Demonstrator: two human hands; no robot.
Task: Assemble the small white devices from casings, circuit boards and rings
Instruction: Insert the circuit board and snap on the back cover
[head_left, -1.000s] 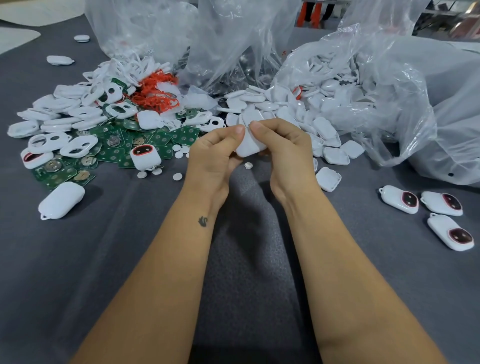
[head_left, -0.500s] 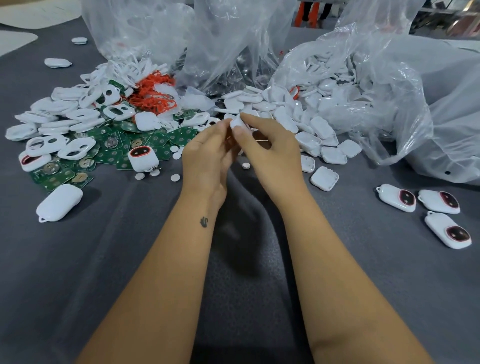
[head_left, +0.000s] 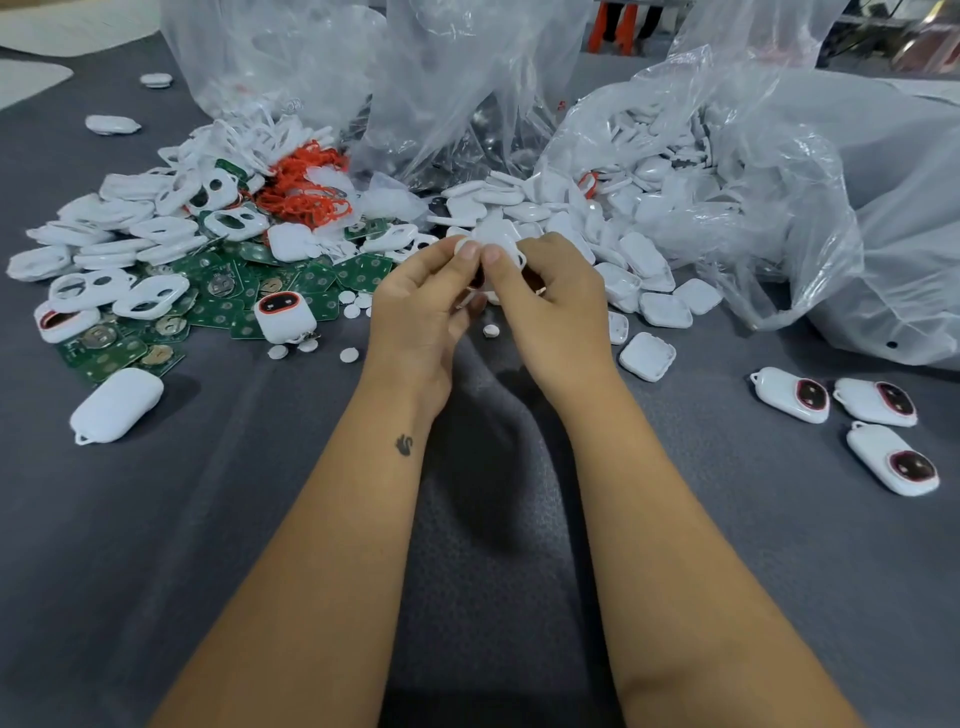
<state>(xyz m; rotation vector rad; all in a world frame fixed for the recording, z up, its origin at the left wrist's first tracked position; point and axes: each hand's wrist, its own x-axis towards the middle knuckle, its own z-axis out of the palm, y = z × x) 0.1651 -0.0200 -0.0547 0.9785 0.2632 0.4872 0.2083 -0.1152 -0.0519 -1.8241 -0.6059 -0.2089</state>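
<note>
Nearest, the two forearms run up from 6 o'clock over the grey cloth (head_left: 156, 519) and meet just above the middle. The left hand (head_left: 421, 306) and the right hand (head_left: 550, 306) both pinch one white device (head_left: 496, 244) between thumbs and fingertips. A second ago it was cupped lower, flat side up; now it is raised and turned on edge, thumbs pressed together at its rim. That probably means the two halves are being squeezed shut, though the hands hide the seam.

Three finished devices (head_left: 792, 395) lie at 3 o'clock, so this one likely joins them next. At 9 o'clock green circuit boards (head_left: 218, 312) spread under white casings (head_left: 150, 296); beyond, at 11, orange rings (head_left: 306, 187), and at 1 o'clock a clear bag (head_left: 779, 218) spilling more shells.
</note>
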